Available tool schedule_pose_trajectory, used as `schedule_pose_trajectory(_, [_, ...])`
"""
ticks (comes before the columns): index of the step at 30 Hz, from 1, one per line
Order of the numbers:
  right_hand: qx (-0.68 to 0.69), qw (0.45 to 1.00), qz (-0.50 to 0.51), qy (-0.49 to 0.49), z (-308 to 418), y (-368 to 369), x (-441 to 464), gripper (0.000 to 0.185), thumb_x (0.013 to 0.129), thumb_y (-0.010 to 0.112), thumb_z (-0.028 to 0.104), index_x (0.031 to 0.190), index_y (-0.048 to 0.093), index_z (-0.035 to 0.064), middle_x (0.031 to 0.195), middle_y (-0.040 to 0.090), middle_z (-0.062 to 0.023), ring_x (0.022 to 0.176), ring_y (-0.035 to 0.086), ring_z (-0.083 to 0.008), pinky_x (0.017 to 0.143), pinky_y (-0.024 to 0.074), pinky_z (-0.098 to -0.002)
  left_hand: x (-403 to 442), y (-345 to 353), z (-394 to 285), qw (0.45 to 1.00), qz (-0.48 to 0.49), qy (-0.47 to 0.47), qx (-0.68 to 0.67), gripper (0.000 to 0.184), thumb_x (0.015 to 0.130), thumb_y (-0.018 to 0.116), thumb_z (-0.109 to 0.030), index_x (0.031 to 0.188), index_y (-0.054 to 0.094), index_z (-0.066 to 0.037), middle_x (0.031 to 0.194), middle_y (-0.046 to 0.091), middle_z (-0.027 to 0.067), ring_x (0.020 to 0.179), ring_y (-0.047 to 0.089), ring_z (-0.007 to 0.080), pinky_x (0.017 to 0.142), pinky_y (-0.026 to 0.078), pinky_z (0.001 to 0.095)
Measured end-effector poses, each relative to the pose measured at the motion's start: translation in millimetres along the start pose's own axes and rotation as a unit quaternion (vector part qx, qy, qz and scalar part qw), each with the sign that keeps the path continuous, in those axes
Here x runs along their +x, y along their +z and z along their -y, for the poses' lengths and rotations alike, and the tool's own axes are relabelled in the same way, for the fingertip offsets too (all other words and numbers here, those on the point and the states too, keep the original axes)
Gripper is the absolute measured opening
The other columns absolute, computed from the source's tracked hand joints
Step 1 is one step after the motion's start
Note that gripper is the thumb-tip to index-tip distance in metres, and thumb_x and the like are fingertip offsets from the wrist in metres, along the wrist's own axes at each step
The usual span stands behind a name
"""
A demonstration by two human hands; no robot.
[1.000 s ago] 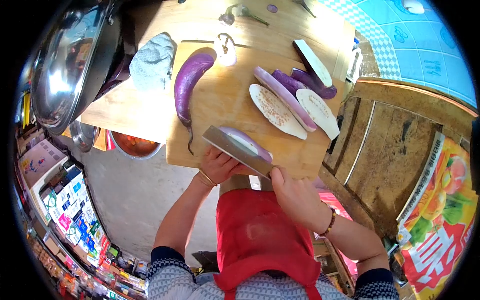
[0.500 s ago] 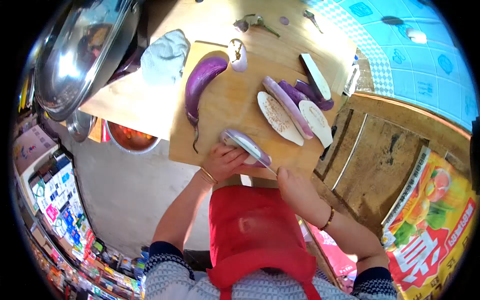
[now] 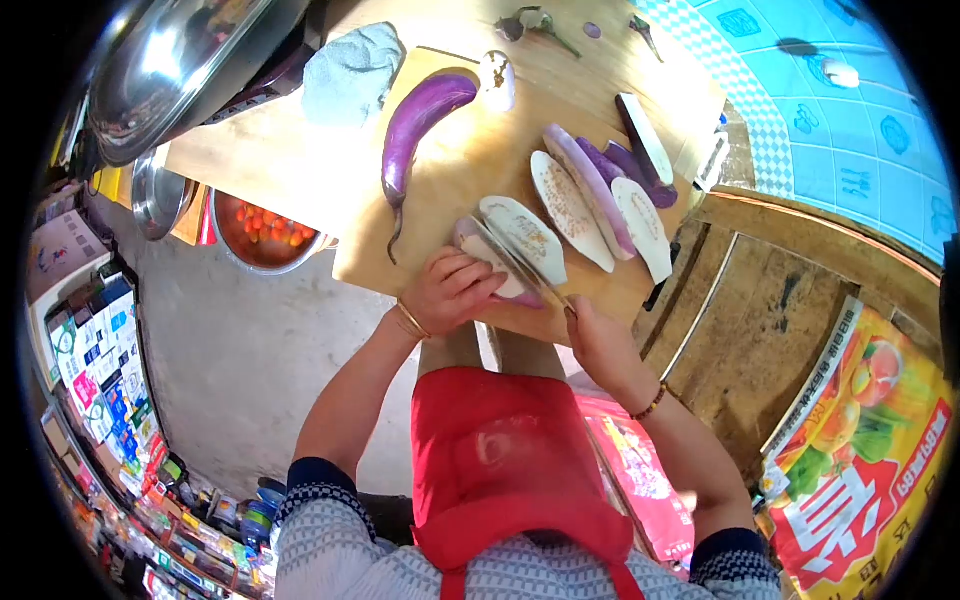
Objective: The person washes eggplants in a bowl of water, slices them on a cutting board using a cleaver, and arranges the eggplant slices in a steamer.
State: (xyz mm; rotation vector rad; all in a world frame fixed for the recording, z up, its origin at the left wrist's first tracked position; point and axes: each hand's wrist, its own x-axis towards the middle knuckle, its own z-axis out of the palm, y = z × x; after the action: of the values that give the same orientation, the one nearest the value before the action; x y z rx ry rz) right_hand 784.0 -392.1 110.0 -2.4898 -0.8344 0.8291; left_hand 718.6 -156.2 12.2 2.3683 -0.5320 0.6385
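My right hand (image 3: 602,343) is closed round the handle of a knife, whose blade (image 3: 532,280) points up and left between two eggplant pieces. Fingers bent, my left hand (image 3: 452,290) presses on the near eggplant piece (image 3: 512,286), close to the cutting board's front edge. Just beyond the blade, a pale cut slice (image 3: 524,238) lies face up. A whole purple eggplant (image 3: 418,118) rests at the left of the board (image 3: 450,180). To the right are several cut pieces, among them a seeded slice (image 3: 570,208) and a white one (image 3: 643,228).
A grey cloth (image 3: 350,75) and a large metal lid (image 3: 180,70) are at the upper left. Below the table's left edge, a metal bowl (image 3: 262,235) holds small red items. Cut stems (image 3: 545,30) lie at the back. Blue patterned cloth (image 3: 860,130) is at the upper right.
The knife has passed through the eggplant piece, and a slice now lies apart on its far side. My left hand stays on the near part. The view has shifted slightly.
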Motion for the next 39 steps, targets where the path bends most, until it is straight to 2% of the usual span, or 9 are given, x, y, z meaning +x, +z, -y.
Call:
schedule_pose_trajectory(3, [-0.019,0.998,0.021,0.053,5,-3,0,0.014,0.089,0.047,0.017,0.096,0.043,0.0053,0.072,0.057,-0.0221,0.069,0.057,-0.0404,0.059,0.0435,-0.0502,0,1,-2,1.0,0.001,-0.004,-0.01,0.04,0.067,0.072,-0.019,0.105,0.06,-0.012,0.105,0.054,-0.0003,0.096,0.05,0.0165,0.081,0.043,0.0342])
schedule_pose_trajectory(12, [-0.1,0.994,0.026,0.034,14,8,9,0.014,0.089,0.045,0.014,0.092,0.04,0.0014,0.071,0.054,-0.024,0.068,0.055,-0.0421,0.059,0.0425,-0.0509,1,0,-1,1.0,-0.005,-0.009,0.002,0.036,0.069,0.067,-0.015,0.104,0.059,-0.011,0.108,0.054,0.001,0.101,0.05,0.0165,0.086,0.043,0.034])
schedule_pose_trajectory(22, [-0.024,0.998,0.04,0.038,-7,-2,-25,0.013,0.088,0.047,0.013,0.092,0.045,0.0008,0.073,0.056,-0.025,0.066,0.056,-0.0425,0.056,0.0427,-0.0501,-2,3,-5,0.999,-0.028,-0.031,0.03,0.037,0.069,0.069,-0.018,0.104,0.059,-0.012,0.108,0.054,-0.0015,0.101,0.05,0.016,0.083,0.043,0.031])
schedule_pose_trajectory(24, [-0.04,0.987,0.104,0.119,8,-22,-28,0.012,0.086,0.047,0.011,0.093,0.043,0.0018,0.079,0.056,-0.0233,0.075,0.057,-0.0406,0.062,0.0436,-0.0502,-3,1,-1,0.999,-0.02,-0.025,0.032,0.036,0.069,0.069,-0.017,0.104,0.06,-0.013,0.107,0.055,-0.0015,0.1,0.05,0.0162,0.083,0.044,0.031])
schedule_pose_trajectory(27, [-0.066,0.997,-0.001,0.038,29,-31,-28,0.016,0.086,0.05,0.013,0.099,0.048,0.0033,0.072,0.058,-0.023,0.066,0.057,-0.0404,0.056,0.0449,-0.0484,-7,6,-3,0.999,-0.014,-0.035,0.009,0.034,0.068,0.067,-0.015,0.102,0.062,-0.013,0.105,0.056,-0.0011,0.099,0.051,0.0169,0.082,0.045,0.0312])
schedule_pose_trajectory(32, [-0.06,0.998,0.009,0.015,46,-29,-16,0.015,0.087,0.048,0.013,0.098,0.045,0.0032,0.075,0.057,-0.0211,0.067,0.057,-0.0393,0.056,0.0452,-0.0484,-6,1,0,0.999,-0.011,-0.032,-0.009,0.032,0.066,0.064,-0.011,0.098,0.064,-0.011,0.103,0.057,0.0005,0.099,0.052,0.0184,0.083,0.045,0.0319])
schedule_pose_trajectory(34, [-0.066,0.997,0.02,0.014,51,-32,-16,0.013,0.088,0.045,0.013,0.095,0.042,0.0034,0.078,0.055,-0.0199,0.069,0.057,-0.0387,0.057,0.0449,-0.0486,-5,-2,-1,1.0,-0.015,-0.02,-0.015,0.029,0.067,0.066,-0.012,0.096,0.063,-0.007,0.099,0.059,0.0073,0.095,0.055,0.0267,0.079,0.046,0.0375])
schedule_pose_trajectory(37, [-0.077,0.995,0.047,0.03,56,-35,-15,0.013,0.087,0.045,0.012,0.097,0.041,0.0038,0.078,0.054,-0.0193,0.069,0.056,-0.0389,0.057,0.0453,-0.0483,-4,0,0,0.999,-0.019,-0.042,-0.017,0.03,0.066,0.063,-0.01,0.096,0.064,-0.01,0.101,0.059,0.0021,0.099,0.053,0.0198,0.083,0.045,0.0321])
schedule_pose_trajectory(39, [-0.073,0.996,0.05,0.03,60,-35,-14,0.014,0.085,0.045,0.01,0.097,0.04,0.0042,0.079,0.055,-0.0195,0.067,0.056,-0.0397,0.056,0.0451,-0.0491,-4,0,1,0.999,-0.022,-0.032,-0.023,0.03,0.065,0.064,-0.011,0.095,0.064,-0.008,0.1,0.059,0.0048,0.096,0.055,0.0235,0.082,0.046,0.0355])
